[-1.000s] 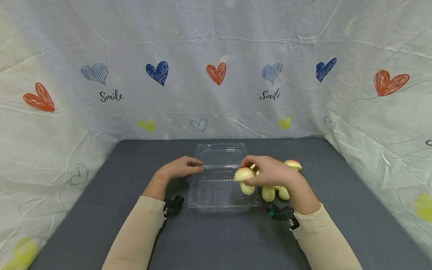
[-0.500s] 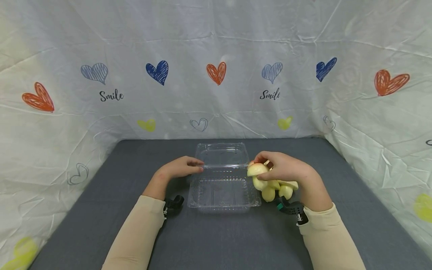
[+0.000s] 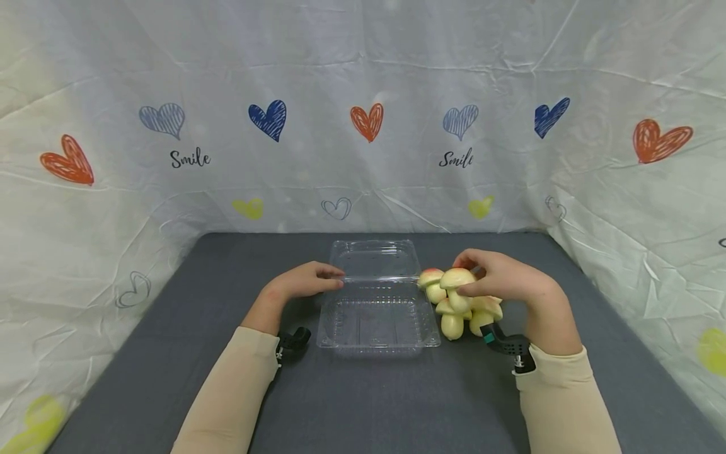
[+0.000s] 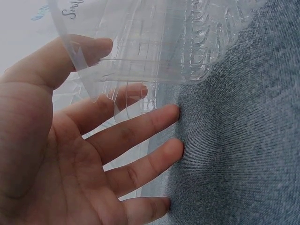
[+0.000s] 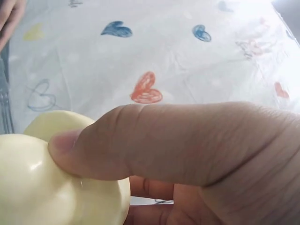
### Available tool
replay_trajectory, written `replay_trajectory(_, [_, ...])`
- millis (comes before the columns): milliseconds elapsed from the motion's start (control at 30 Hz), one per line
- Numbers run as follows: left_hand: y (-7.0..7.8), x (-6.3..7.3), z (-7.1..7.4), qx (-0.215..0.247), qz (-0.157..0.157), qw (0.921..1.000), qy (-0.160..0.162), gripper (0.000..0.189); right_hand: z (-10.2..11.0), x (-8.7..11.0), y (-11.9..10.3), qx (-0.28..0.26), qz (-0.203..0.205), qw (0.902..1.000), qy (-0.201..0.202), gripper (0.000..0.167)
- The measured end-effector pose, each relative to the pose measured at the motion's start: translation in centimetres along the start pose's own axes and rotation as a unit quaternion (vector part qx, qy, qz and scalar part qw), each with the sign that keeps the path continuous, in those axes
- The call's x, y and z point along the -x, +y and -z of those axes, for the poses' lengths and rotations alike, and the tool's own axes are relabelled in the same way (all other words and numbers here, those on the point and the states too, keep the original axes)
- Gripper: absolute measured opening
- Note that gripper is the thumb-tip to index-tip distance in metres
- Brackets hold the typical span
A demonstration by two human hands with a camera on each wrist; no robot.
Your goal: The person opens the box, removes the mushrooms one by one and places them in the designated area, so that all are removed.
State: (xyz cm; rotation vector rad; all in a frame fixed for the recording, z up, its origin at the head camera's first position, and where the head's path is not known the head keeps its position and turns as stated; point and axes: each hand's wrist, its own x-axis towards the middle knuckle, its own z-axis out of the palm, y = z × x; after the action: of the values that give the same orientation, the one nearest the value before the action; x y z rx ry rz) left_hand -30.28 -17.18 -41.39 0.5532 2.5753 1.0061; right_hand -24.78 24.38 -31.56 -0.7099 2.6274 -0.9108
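Between the thumb and fingers of my right hand (image 3: 499,276), a pale yellow toy mushroom (image 3: 457,287) is held cap up, above several others. In the right wrist view the thumb presses on the smooth mushroom (image 5: 35,183). A mushroom with a reddish cap (image 3: 432,285) stands close to the right edge of a clear plastic clamshell box (image 3: 377,345), whose lid is folded back. My left hand (image 3: 303,281) is at the left edge of that box. Its fingers are spread and fairly straight in the left wrist view, the thumb overlapping the clear plastic wall (image 4: 140,42).
More toy mushrooms (image 3: 452,325) cluster to the right of the box, partly covered by the right hand and its wrist camera (image 3: 505,343). The dark grey tabletop (image 3: 374,403) ends at a white curtain (image 3: 397,176) printed with hearts.
My right hand has moved right with the mushroom, from over the box's right side to above the cluster. A red-capped mushroom now shows beside the box. The left hand has stayed put.
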Motion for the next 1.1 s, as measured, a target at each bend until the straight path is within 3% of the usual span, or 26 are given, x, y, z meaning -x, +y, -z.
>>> replay_trajectory(1100, [0.0,-0.1,-0.1,-0.008,0.004,1.0000,0.003,0.054,2.2,1.8,2.6,0.029,-0.072,0.9965,0.031,0.046])
